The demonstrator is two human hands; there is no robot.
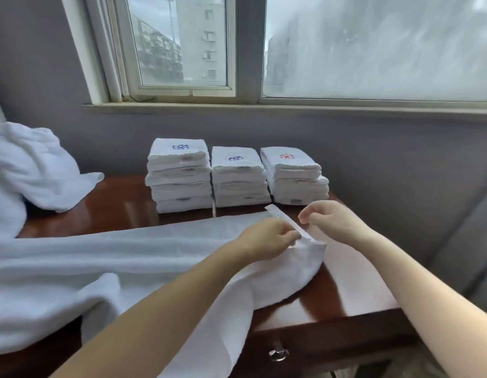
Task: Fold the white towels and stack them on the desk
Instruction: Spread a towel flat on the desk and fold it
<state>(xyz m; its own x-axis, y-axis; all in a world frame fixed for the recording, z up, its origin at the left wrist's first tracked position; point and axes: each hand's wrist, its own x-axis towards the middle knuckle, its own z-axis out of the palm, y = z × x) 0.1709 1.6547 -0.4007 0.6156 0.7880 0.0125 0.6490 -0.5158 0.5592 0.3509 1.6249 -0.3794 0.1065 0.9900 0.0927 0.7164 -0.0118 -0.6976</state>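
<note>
A long white towel [133, 257] lies spread across the dark wooden desk [354, 282], its near part hanging over the front edge. My left hand [269, 241] pinches the towel's right hem near its corner. Just to the right, my right hand [329, 218] hovers above the desk, fingers loosely curled and holding nothing, close to the hem's far corner. Three stacks of folded white towels stand at the back of the desk: a left stack [179, 178] and a middle stack [239, 178] with blue flower marks, and a right stack [294, 177] with a red flower mark.
A heap of unfolded white towels [29, 170] sits at the left end of the desk. A grey wall and a window sill [264, 107] rise behind the stacks. A drawer knob [277, 353] shows below the desk's front edge. A grey upholstered surface lies at the right.
</note>
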